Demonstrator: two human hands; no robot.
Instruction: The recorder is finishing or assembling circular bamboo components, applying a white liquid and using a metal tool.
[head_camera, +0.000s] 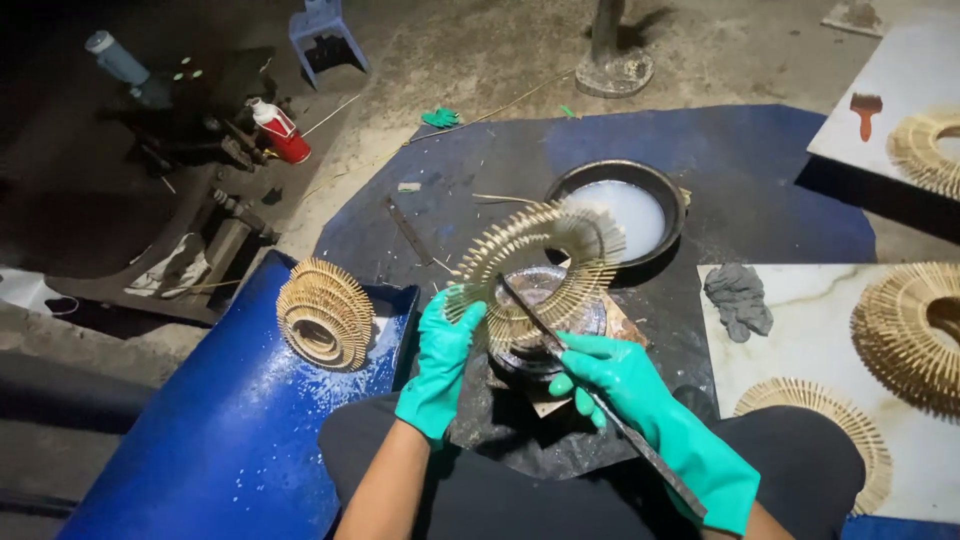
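Observation:
Both my hands wear teal rubber gloves. My left hand (440, 350) grips the lower left edge of a curved ring of thin wooden sticks (530, 255), held tilted above a dark round form (545, 325) on my lap. My right hand (615, 375) holds a long flat metal blade (600, 400), its tip reaching into the middle of the stick ring. Just behind the ring is a black pan of white liquid (625, 205).
A finished stick ring (325, 315) rests on a blue sheet (230, 430) at left. More stick rings (915, 335) and a grey rag (740, 298) lie on a marble tile at right. A brush (866, 112) lies on a far tile. A red-and-white bottle (280, 130) is back left.

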